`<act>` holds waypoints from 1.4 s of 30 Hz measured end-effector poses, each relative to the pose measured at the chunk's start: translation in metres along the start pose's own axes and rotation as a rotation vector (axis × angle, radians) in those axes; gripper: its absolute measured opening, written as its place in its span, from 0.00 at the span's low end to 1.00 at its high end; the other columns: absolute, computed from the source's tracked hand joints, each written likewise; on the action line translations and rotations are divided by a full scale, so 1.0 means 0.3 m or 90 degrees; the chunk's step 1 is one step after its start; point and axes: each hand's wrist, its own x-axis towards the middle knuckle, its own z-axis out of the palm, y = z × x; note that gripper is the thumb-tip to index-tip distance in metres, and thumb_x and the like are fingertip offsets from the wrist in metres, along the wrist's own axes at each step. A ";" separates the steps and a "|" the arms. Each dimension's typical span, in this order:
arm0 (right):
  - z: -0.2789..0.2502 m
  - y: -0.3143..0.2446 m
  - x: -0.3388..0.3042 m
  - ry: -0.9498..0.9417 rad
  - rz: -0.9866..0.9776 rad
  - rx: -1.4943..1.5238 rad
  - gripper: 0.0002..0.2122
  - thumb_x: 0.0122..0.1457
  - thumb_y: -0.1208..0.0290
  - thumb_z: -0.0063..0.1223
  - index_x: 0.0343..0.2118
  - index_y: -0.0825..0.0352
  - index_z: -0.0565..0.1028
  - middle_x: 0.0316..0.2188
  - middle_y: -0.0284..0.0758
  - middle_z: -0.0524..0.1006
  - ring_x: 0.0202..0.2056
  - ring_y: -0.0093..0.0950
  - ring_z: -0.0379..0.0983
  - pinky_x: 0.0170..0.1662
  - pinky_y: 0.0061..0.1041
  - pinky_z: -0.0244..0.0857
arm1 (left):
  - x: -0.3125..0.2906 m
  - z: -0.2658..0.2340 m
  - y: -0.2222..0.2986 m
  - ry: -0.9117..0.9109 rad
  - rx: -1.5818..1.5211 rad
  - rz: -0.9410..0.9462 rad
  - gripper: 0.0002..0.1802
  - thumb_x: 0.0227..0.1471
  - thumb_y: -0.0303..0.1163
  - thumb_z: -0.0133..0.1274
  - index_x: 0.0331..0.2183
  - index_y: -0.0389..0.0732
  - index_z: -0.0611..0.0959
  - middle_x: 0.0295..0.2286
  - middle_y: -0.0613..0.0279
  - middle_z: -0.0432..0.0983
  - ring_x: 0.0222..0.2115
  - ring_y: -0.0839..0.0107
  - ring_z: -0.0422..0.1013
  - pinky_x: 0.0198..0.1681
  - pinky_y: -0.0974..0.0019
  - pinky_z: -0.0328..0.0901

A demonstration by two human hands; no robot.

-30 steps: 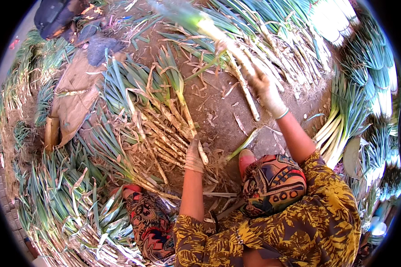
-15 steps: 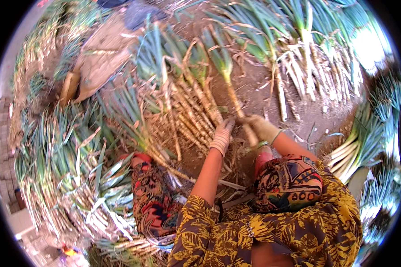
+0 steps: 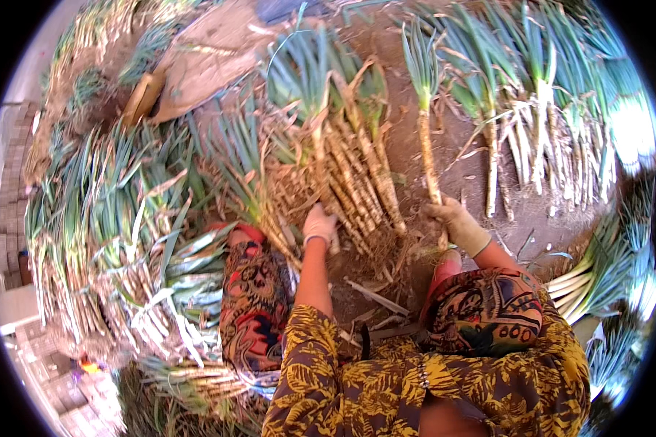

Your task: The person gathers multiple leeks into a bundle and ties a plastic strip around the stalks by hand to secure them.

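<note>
My right hand (image 3: 450,217), in a pale work glove, is closed round the lower white stem of a long green onion (image 3: 428,156). Its leaves point away from me and its root end shows below my fingers. To the left, my left hand (image 3: 319,221), also gloved, is closed on the lower stem of another green onion (image 3: 318,149). That one lies along the left side of a pile of dry-skinned green onions (image 3: 357,175) on the soil. My fingers hide part of both stems.
A row of green onions (image 3: 547,138) lies at the far right. A large heap (image 3: 87,240) fills the left side. A bundle with white stems (image 3: 572,288) is beside my right knee. Cardboard (image 3: 204,62) and loose dry leaves lie on the soil (image 3: 463,167).
My hands have moved apart. The right one has shifted right with its green onion, now more upright. The left has moved left, onto another green onion's stem. The view has shifted slightly.
</note>
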 end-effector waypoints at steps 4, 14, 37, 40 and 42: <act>-0.022 0.008 0.016 -0.005 0.041 0.133 0.17 0.58 0.73 0.55 0.50 0.67 0.68 0.30 0.29 0.75 0.23 0.20 0.73 0.27 0.19 0.72 | -0.143 0.015 0.226 -0.264 -0.687 -0.009 0.30 0.50 0.41 0.59 0.49 0.31 0.73 0.39 0.51 0.75 0.39 0.59 0.71 0.44 0.60 0.67; -0.048 0.057 0.024 -0.008 -0.052 0.098 0.18 0.55 0.72 0.59 0.48 0.67 0.68 0.37 0.34 0.76 0.34 0.25 0.76 0.35 0.24 0.73 | -0.303 0.105 0.288 -0.332 -1.281 -0.108 0.23 0.50 0.22 0.55 0.46 0.33 0.64 0.26 0.58 0.72 0.22 0.74 0.70 0.23 0.73 0.73; -0.047 0.155 0.051 0.011 0.051 -0.031 0.28 0.58 0.67 0.59 0.58 0.70 0.62 0.43 0.35 0.73 0.42 0.24 0.68 0.47 0.26 0.63 | -0.236 0.266 0.421 -0.348 -0.888 -0.072 0.42 0.52 0.42 0.59 0.61 0.34 0.60 0.57 0.48 0.61 0.58 0.56 0.57 0.60 0.55 0.53; -0.092 0.242 0.107 0.026 0.031 -0.018 0.29 0.59 0.69 0.57 0.60 0.73 0.60 0.41 0.35 0.73 0.39 0.24 0.69 0.44 0.24 0.66 | -0.165 0.312 0.366 -0.406 -0.859 -0.079 0.49 0.48 0.48 0.62 0.62 0.36 0.58 0.60 0.47 0.56 0.62 0.52 0.51 0.63 0.48 0.47; -0.081 0.193 0.069 0.031 0.033 -0.088 0.27 0.60 0.71 0.55 0.60 0.72 0.61 0.40 0.37 0.75 0.38 0.24 0.72 0.43 0.22 0.68 | -0.200 0.255 0.385 -0.379 -0.859 -0.083 0.51 0.47 0.50 0.63 0.62 0.36 0.57 0.61 0.47 0.55 0.62 0.51 0.50 0.63 0.47 0.46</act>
